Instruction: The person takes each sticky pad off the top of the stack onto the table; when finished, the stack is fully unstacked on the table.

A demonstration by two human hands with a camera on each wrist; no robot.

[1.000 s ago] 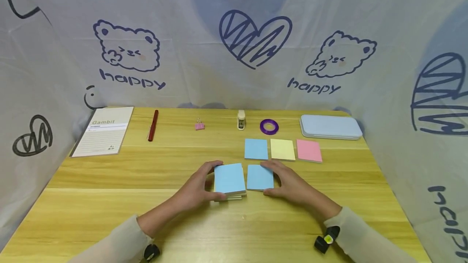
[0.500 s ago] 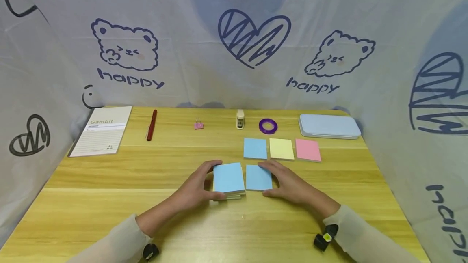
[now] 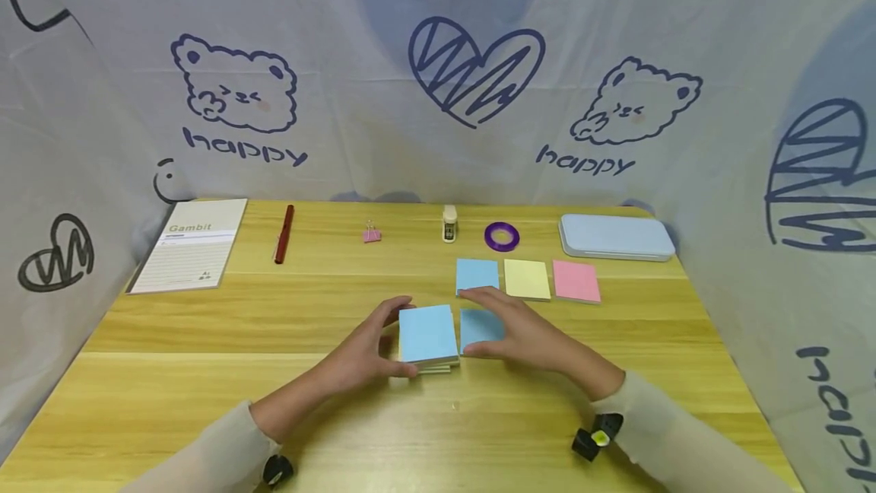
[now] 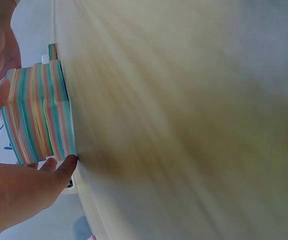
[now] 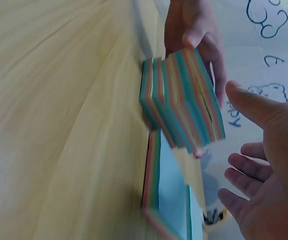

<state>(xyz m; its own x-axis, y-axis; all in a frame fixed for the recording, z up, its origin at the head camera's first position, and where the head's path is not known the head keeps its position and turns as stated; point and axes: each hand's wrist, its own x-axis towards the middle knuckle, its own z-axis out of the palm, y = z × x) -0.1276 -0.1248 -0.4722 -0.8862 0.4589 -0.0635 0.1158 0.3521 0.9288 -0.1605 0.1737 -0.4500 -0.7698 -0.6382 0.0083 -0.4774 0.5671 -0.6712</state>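
Observation:
A tall stack of sticky note pads with a blue top stands near the middle of the table. In the left wrist view its sides show coloured stripes and slightly uneven layers. My left hand holds the stack from the left, thumb at the near side and fingers at the far side. Just right of it lies a lower sticky note pad, also blue on top. My right hand is over that pad, partly covering it, with spread fingers and nothing in its grasp; its fingers show loose in the right wrist view.
Behind the hands lie blue, yellow and pink sticky note pads in a row. Along the back are a notebook, red pen, pink binder clip, small white stapler, purple tape roll and pale blue case.
My right hand has left the right edge of the lower blue pad and moved left over it, towards the stack. The left hand keeps its place at the stack.

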